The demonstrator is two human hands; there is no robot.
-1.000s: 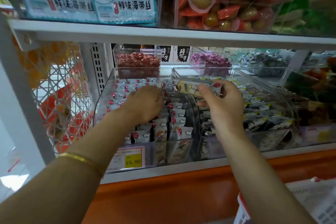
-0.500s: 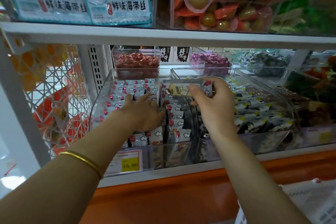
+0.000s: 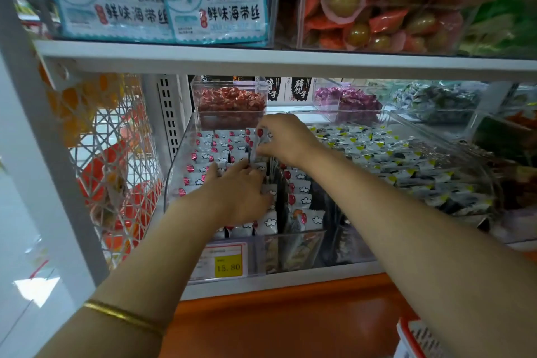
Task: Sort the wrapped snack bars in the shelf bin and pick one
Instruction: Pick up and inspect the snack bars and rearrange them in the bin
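Far left: a white lattice basket (image 3: 116, 160) holding orange goods hangs beside the shelf upright. Near left: a gold bangle (image 3: 125, 318) circles the left forearm. Left of centre: the clear shelf bin (image 3: 177, 171) slopes toward the viewer, filled with rows of snack bars (image 3: 209, 151) in white wrappers printed with a red dot and a cloud; a yellow price tag (image 3: 228, 266) reading 15.80 is fixed to its near wall. The left hand (image 3: 241, 195) lies palm down on the middle rows of bars, fingers extended toward the far end and gripping nothing. Just beyond it, over the far part of the bin, the right hand (image 3: 286, 136) pinches one held bar (image 3: 260, 139) upright between thumb and fingers, its lower edge among the rows. Behind the bin stands a small clear box of red sweets (image 3: 229, 102). Right: a neighbouring bin (image 3: 406, 160) carries bars in white, black and yellow wrappers. Far right, the contents of the further bins are too blurred to tell.
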